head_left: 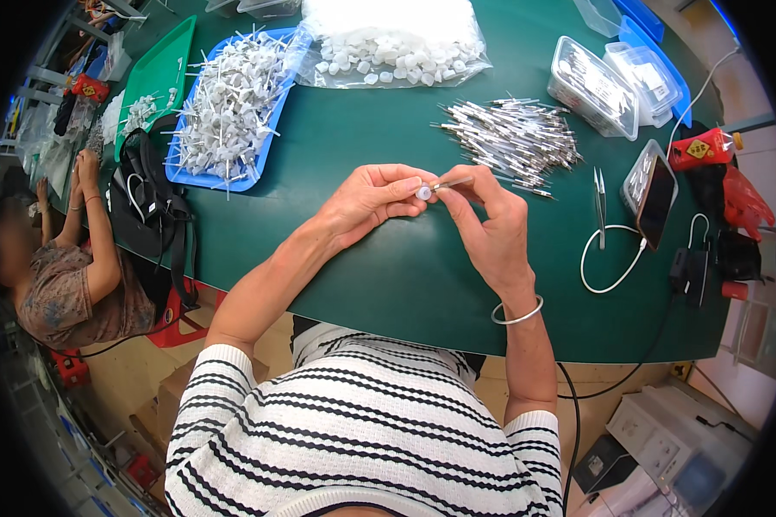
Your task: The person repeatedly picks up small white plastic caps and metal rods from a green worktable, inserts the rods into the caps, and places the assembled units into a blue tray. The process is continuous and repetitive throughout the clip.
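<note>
Over the middle of the green table, my two hands meet. Between the thumb and fingers of my left hand (379, 195) is a small white plastic cap (423, 193). My right hand (491, 226) pinches a thin metal rod (453, 183), its near end at the cap; whether it sits inside the cap is too small to tell. Just beyond my right hand lies a heap of similar thin metal rods (517, 142). Past my left hand, a clear bag (397, 52) holds many loose white caps. To the left, a blue tray (252, 172) is piled with white caps on stems.
Tweezers (599, 202), a white cable (588, 274) and a phone (658, 202) lie on the right. Clear plastic boxes (595, 90) stand at the back right. A green tray (181, 52) and a black bag (142, 215) are at left, near another person (86, 276).
</note>
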A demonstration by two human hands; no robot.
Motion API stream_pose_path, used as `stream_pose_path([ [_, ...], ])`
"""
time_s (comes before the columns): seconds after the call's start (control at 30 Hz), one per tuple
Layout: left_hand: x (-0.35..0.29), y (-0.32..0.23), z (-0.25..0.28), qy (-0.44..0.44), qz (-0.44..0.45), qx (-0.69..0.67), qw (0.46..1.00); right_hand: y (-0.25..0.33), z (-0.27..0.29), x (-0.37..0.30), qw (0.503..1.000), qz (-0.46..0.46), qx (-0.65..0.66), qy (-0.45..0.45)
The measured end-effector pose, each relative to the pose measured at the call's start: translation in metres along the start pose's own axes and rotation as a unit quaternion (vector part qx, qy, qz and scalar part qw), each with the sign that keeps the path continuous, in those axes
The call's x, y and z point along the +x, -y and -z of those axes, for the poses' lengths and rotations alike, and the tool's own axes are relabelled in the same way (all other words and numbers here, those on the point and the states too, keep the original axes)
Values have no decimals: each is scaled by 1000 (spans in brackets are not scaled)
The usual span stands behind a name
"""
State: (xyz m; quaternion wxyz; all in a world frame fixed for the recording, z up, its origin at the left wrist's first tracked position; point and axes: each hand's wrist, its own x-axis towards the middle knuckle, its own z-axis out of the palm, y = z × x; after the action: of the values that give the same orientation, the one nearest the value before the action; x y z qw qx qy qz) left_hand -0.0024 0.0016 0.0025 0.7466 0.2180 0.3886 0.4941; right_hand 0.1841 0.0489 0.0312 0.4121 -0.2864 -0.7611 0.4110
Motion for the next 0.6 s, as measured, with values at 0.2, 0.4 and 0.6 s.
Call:
stream_pose_path([
  [0.2,0,0,0,0,-1,2,1000,1,3,1,1000,-11,-12,12],
  [0.4,1,1,2,3,1,1,1000,4,3,2,1000,-13,-6,11],
  [0.6,0,-1,0,-2,4,5,1000,7,4,4,1000,-15,-15,9],
])
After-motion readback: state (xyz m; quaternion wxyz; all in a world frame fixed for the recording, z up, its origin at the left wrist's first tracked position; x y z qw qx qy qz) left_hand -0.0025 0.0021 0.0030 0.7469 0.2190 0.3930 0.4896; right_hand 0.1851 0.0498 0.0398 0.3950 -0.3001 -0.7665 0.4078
